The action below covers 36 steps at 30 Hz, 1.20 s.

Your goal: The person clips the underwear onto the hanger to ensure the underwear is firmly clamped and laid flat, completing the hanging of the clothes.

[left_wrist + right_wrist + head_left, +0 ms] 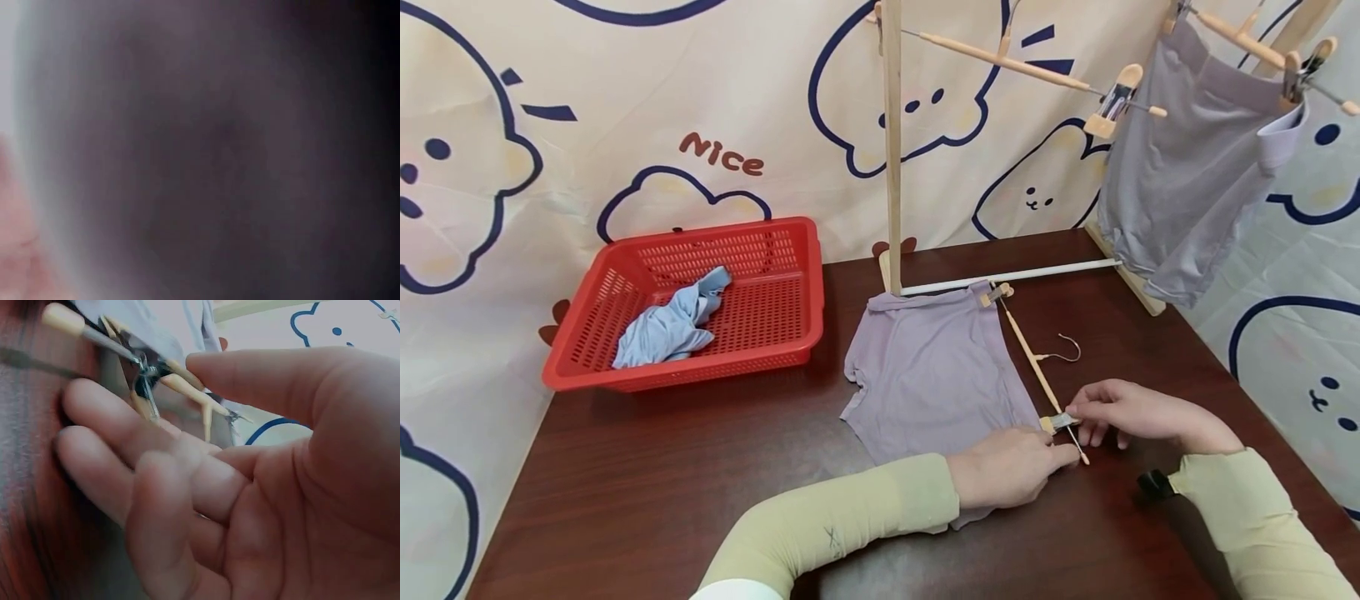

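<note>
A pair of lilac shorts [925, 375] lies flat on the table, its waistband along a wooden clip hanger [1030, 354]. The far clip [995, 295] grips one waistband corner. At the near corner, my right hand [1131, 412] pinches the handles of the other clip [1057, 422] between thumb and forefinger; the right wrist view shows the thumb against a clip handle [185, 372]. My left hand [1007, 467] lies over the near waistband corner, fingers curled on the cloth beside the hanger's rod end. Its fingertips are partly hidden, and the left wrist view is dark and blurred.
A red basket [775, 357] holding a crumpled light blue garment [673, 323] stands back left. Behind the shorts rises a wooden rack [892, 167] with a white bottom bar [1022, 273]. From it hang a hanger [1000, 58] and grey-purple shorts [1195, 158].
</note>
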### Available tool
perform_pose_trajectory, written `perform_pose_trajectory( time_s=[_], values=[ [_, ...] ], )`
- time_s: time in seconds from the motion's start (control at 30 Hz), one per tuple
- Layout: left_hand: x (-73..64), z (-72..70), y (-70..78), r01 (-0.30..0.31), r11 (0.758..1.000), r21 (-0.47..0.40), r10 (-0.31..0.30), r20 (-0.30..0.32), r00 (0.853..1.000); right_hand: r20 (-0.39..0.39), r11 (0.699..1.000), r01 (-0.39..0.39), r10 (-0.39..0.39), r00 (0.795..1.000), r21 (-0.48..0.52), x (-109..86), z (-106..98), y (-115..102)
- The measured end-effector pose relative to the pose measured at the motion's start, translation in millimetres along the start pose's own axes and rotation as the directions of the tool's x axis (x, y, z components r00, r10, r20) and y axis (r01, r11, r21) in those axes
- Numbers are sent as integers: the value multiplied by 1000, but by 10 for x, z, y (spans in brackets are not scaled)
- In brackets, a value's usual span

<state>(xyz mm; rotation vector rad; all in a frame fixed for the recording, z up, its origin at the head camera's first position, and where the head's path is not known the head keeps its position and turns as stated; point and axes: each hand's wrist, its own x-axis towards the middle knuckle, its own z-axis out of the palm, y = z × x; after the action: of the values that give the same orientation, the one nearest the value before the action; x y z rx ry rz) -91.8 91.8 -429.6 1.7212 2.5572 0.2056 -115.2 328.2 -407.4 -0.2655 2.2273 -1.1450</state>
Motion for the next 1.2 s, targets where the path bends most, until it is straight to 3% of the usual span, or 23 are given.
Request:
perform_pose_trajectory(
  time_s=[0.2, 0.4, 0.5, 0.63, 1.0, 1.2],
  values=[
    [3, 16, -5, 63, 997, -43, -63, -2, 998, 4, 999, -34, 34, 999, -38, -42, -3, -14],
    [-70, 7, -49, 146, 981, -126, -151, -28, 988, 55, 998, -53, 52, 997, 22, -29, 29, 23],
    [-100, -25, -74, 182, 981, -70, -184, -17, 983, 68, 997, -72, 70, 995, 27, -24, 39, 28],
    [-120, -65, -119, 182, 983, -16, -182, 5, 983, 58, 995, -95, 94, 994, 19, -12, 55, 42],
    [-236, -191, -139, 229, 972, -58, -230, -17, 973, -125, 991, -23, 40, 991, 133, -28, 189, 25],
    [-264, -219, -127, 229, 973, -35, -231, -84, 969, -199, 987, -10, 42, 979, 159, -45, 234, -76]
  ],
)
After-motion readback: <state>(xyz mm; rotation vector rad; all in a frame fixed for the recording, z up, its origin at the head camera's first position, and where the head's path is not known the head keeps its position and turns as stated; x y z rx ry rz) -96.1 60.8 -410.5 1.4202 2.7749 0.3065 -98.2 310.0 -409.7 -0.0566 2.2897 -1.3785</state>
